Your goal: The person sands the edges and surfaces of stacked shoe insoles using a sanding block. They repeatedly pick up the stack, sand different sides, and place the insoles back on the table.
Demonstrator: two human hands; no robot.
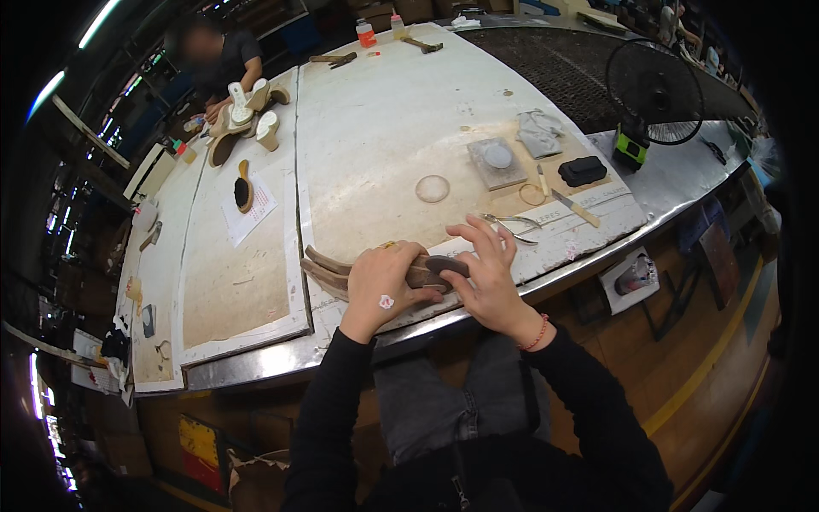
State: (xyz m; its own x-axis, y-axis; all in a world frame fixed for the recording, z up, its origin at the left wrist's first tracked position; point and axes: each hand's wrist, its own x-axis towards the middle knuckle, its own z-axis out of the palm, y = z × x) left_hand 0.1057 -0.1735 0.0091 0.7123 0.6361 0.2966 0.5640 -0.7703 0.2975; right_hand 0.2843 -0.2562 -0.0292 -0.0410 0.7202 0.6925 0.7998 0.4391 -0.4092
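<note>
A brown shoe (328, 275) lies on its side across the near edge of the worktable, its two-pronged front end pointing left. My left hand (381, 286) is closed round its middle. At the shoe's right end is a dark oval heel piece (447, 266), which my right hand (493, 288) grips with the thumb against it while the other fingers are raised. Part of the shoe is hidden under my hands. Just beyond my right hand lie metal pincers (514, 227), with a wooden-handled knife (577, 208) further right.
A stone block (478, 162) bearing a round tin (496, 155), a grey cloth (539, 133) and a black case (583, 171) lie at the right. A brush (244, 189) rests on paper at the left. Beyond it, a person (230, 64) sits behind several shoes (241, 111). Hammers (422, 45) lie far back.
</note>
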